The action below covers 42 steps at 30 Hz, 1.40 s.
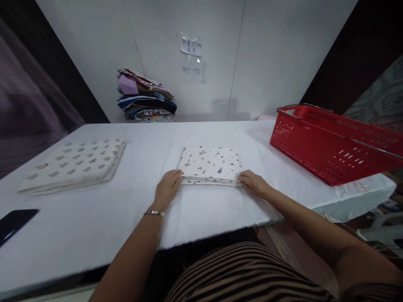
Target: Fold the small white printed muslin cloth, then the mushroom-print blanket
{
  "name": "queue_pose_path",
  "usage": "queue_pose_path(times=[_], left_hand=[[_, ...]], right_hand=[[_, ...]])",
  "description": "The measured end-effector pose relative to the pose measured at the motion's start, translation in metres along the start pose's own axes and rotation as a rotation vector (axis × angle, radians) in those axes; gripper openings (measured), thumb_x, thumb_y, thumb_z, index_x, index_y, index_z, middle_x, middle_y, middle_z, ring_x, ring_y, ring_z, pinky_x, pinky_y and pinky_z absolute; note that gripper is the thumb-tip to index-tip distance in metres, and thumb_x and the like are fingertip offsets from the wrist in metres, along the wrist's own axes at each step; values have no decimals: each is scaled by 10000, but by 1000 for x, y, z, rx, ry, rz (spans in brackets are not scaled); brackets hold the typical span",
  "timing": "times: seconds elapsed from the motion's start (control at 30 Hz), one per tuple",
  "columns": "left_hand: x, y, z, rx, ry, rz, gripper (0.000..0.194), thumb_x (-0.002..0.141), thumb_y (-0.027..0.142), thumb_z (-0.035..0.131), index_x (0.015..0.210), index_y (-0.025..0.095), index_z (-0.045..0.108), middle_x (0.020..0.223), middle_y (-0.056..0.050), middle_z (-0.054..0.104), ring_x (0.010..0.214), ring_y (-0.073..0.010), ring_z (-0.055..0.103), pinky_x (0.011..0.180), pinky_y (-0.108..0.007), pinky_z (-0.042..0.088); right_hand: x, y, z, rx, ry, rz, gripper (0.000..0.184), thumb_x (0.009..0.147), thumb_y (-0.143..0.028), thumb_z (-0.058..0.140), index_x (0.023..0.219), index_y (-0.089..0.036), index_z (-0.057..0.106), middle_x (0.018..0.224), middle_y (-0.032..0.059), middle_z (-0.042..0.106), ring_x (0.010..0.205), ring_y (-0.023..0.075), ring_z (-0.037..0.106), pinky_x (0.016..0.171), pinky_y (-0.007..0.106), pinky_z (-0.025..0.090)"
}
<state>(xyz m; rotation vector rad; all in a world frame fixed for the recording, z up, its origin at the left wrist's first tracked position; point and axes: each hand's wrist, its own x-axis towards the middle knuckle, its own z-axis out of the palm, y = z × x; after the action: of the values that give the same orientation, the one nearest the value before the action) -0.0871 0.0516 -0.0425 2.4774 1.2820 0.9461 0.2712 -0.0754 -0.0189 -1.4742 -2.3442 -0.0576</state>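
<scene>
A folded white cloth [209,161] with small printed figures lies flat on the white-covered table [138,226] in front of me. My left hand [168,186] pinches its near left corner, a metal bracelet around the wrist. At the near right corner, my right hand [253,183] grips the cloth with fingers pressed together. Several layers show along the near edge between my hands. The fingertips on the cloth's underside are hidden.
To the left lies a larger folded cloth [78,161] with a spotted print, and a dark phone-like slab [17,222] is nearer. A red basket [327,147] stands at the right. Stacked folded fabrics [146,100] sit by the wall beside paper signs [191,45].
</scene>
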Motion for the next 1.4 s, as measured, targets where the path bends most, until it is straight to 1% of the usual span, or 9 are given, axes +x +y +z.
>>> queue_pose_path(times=[0.23,0.47,0.6,0.73,0.9,1.07,1.17,1.23,1.4], left_hand=[[-2,3,-3,26,-3,-26,333,923,347,372,1078,228,642,1192,-13,626,1155,-171,507,1014,-343,419],[-7,0,-4,87,-38,-3,338,917,252,369,1156,213,606,1245,-11,602,1170,-147,516,1016,-310,423],[-11,-1,-5,146,-67,0,373,888,181,385,1203,227,579,1273,6,586,1172,-133,526,999,-283,435],[-14,2,-5,208,-78,-68,379,854,171,434,1180,275,598,1263,46,591,1139,-131,557,954,-273,468],[-14,7,-7,179,-74,-149,343,828,166,460,1082,289,654,1235,73,607,1109,-133,576,961,-290,465],[-15,11,-14,144,-119,-108,406,813,140,425,1149,259,621,1290,29,571,1168,-164,528,1001,-349,426],[-10,25,-14,191,-114,-58,437,813,170,449,1229,232,564,1353,-18,514,1293,-217,394,1063,-419,340],[-2,41,-10,197,-118,1,414,866,264,433,1267,219,526,1392,-39,470,1337,-236,325,1096,-450,272],[20,76,18,188,-181,154,455,928,439,332,1299,216,473,1453,-56,385,1373,-229,259,1134,-465,170]], right_hand=[[-6,-8,6,-57,46,50,293,915,-217,388,1098,-205,617,1038,98,605,978,223,542,790,355,490],[-13,-13,8,-101,43,11,288,910,-246,431,1149,-209,588,1092,110,593,1012,240,532,807,386,491],[-18,-12,16,-105,107,65,286,921,-268,419,1151,-230,585,1093,102,586,1013,236,542,794,379,510],[-20,-9,23,-79,161,70,282,916,-288,434,1134,-216,597,1074,107,590,989,231,558,786,370,520],[-21,-7,27,-53,189,80,285,914,-303,431,1116,-223,615,1063,99,602,979,231,571,785,377,526],[-24,-6,30,-16,169,128,314,909,-325,422,1151,-238,604,1104,109,586,1007,249,571,812,413,525],[-25,-5,34,0,172,132,321,905,-318,423,1167,-244,593,1119,103,582,1023,249,567,836,417,521],[-24,-5,36,1,176,128,318,903,-300,427,1164,-230,593,1121,107,580,1029,245,565,845,406,520],[-23,-9,36,4,200,127,307,899,-268,430,1152,-217,597,1109,119,586,1019,240,573,836,391,523]])
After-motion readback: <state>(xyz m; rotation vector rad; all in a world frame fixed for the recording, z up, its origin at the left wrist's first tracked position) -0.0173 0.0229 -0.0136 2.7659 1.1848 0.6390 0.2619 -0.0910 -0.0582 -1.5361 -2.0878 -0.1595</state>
